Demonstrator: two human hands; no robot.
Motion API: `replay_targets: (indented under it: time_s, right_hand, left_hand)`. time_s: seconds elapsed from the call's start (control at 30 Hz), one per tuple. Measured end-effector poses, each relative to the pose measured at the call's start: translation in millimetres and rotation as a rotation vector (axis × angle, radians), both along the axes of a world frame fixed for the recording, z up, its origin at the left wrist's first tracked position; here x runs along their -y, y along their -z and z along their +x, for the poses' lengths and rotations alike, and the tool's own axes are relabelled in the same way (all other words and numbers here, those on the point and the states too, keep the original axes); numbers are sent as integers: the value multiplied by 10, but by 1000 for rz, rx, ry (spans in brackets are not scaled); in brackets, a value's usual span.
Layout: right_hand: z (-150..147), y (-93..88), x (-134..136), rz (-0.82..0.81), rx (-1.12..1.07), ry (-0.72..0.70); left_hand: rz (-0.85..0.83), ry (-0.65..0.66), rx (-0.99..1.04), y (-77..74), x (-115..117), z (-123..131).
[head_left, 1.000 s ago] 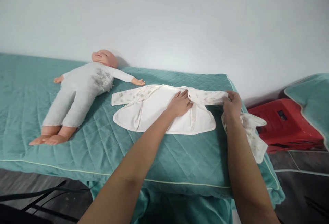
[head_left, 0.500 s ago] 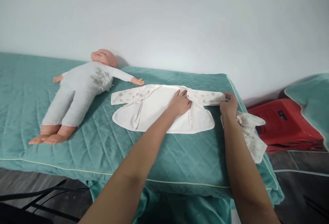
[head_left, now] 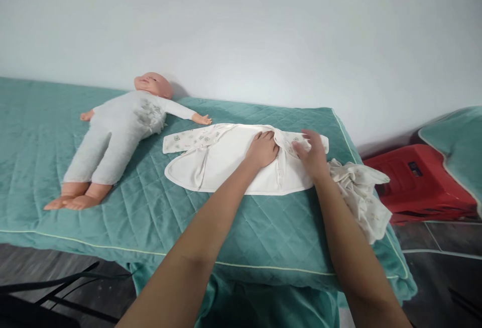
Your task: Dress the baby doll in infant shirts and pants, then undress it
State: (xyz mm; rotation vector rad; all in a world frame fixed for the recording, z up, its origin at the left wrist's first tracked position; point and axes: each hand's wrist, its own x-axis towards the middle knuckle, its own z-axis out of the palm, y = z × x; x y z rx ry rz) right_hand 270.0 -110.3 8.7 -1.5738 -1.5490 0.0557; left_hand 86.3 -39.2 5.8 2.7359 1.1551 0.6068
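A white baby jacket (head_left: pixel 216 159) with small prints lies spread open on the teal quilted bed (head_left: pixel 150 217). My left hand (head_left: pixel 262 149) rests on its middle, fingers curled and pressing the cloth down. My right hand (head_left: pixel 311 153) lies flat on the jacket's right sleeve, fingers stretched out and slightly blurred. A crumpled printed cloth (head_left: pixel 359 192) sits just right of my right wrist at the bed's edge. A baby doll (head_left: pixel 120 129) in a pale grey suit lies on its back to the left of the jacket.
A red plastic stool (head_left: pixel 417 180) stands on the dark floor to the right of the bed. Another teal-covered bed (head_left: pixel 457 142) shows at the far right. A white wall runs behind. Black bars (head_left: pixel 56 288) lie on the floor at lower left.
My right hand has let go of the sleeve's end and moved left onto the sleeve, laid flat. My left hand has stayed on the jacket's middle.
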Motion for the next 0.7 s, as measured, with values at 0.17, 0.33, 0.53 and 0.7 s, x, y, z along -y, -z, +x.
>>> replay_targets:
  time_s: [0.17, 0.33, 0.53, 0.7]
  right_hand:
    - [-309, -19, -14, -218, 144, -83]
    - [-237, -61, -91, -216, -46, 27]
    - [-133, -65, -176, -201, -541, 105]
    - [-117, -23, -220, -224, -973, -46]
  left_hand:
    - [-24, -50, 58, -11, 1, -15]
    - [-11, -82, 82, -17, 20, -20]
    - [-36, -108, 86, -36, 41, -23]
    - [-63, -129, 97, -47, 44, -23]
